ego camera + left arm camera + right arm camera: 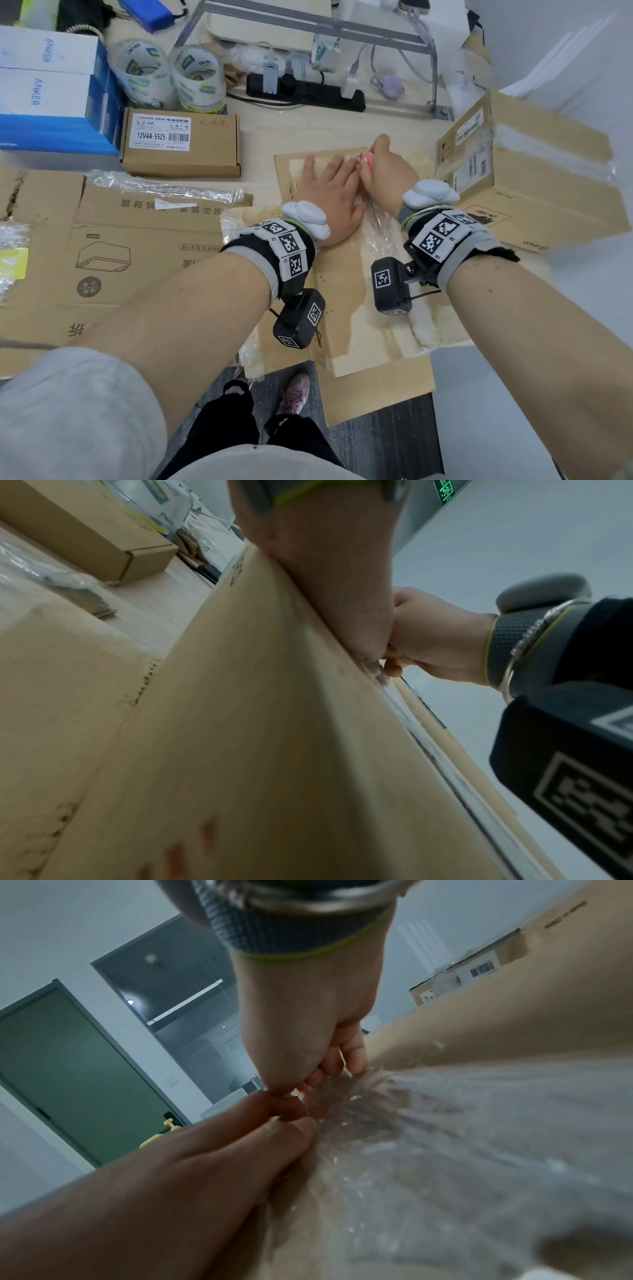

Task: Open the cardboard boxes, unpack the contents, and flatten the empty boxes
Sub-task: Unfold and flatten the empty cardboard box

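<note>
The box (359,260) lies on the tabletop (260,126) right in front of the person, its taped seam running away from them, with a crinkled strip of clear tape (373,226) down the middle. The left hand (329,195) lies flat on the cardboard, fingers straight and spread, pinning the box just left of the seam. The right hand (383,168) is closed round a small pink cutter (369,158), fingers curled tight on it, with its tip at the far end of the tape; the blade itself is too small to make out. The chief risk, as I judge it, is to the left hand: its fingertips sit touching or just beside the cutter, so a slip or a sideways jerk of the blade could catch them. The tape is wrinkled and partly lifted, which could snag the blade and cause just such a jerk. A cut pulled toward the body would also travel beside the left palm and toward the right wrist gear. Pressing too deep might score whatever is inside, though nothing shows how full the box is. Part of the box overhangs the near edge of the tabletop, so a hard pull could drag it off if the left hand eases.
</note>
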`<state>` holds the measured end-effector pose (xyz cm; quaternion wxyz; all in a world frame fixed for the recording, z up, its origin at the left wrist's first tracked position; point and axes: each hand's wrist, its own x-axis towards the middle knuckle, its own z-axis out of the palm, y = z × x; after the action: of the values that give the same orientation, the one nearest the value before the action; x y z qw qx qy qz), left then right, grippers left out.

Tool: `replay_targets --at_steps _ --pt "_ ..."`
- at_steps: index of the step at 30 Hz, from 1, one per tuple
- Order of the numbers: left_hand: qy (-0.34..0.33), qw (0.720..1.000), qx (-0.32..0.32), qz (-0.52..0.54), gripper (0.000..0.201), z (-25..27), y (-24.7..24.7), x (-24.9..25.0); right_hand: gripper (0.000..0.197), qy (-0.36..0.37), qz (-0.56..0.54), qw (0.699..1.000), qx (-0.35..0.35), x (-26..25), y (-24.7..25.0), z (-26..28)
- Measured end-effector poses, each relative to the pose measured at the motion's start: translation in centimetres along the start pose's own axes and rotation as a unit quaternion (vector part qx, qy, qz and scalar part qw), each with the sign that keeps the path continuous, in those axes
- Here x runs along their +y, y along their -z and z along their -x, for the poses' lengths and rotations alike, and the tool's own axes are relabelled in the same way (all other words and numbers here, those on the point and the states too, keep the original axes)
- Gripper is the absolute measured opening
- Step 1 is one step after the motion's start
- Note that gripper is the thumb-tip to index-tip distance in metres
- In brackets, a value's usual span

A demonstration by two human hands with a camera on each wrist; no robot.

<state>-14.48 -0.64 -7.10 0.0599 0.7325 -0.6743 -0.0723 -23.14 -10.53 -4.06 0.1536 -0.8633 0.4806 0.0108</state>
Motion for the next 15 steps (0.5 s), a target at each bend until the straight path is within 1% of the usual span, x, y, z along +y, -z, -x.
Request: replay_targets --at_steps 2,6,11,15 --pt "0.003 1.000 0.001 0.006 0.065 -0.01 0.01 0.07 0.029 -0.003 0.005 1.000 -0.002 -0.12 0.03 -0.19" --pt "0.016 0.999 0.022 0.024 0.063 -0.03 -0.01 0.25 0.031 0.000 0.008 1.000 -0.018 -0.07 0.17 0.03" --pt "0.018 1.000 0.010 0.018 0.062 -0.04 0.32 0.17 0.035 -0.019 0.037 0.999 -0.035 -0.63 0.11 0.12" --pt "0.014 1.000 0.003 0.001 0.059 -0.08 0.33 0.26 0.031 -0.023 0.035 0.998 -0.043 -0.27 -0.16 0.77"
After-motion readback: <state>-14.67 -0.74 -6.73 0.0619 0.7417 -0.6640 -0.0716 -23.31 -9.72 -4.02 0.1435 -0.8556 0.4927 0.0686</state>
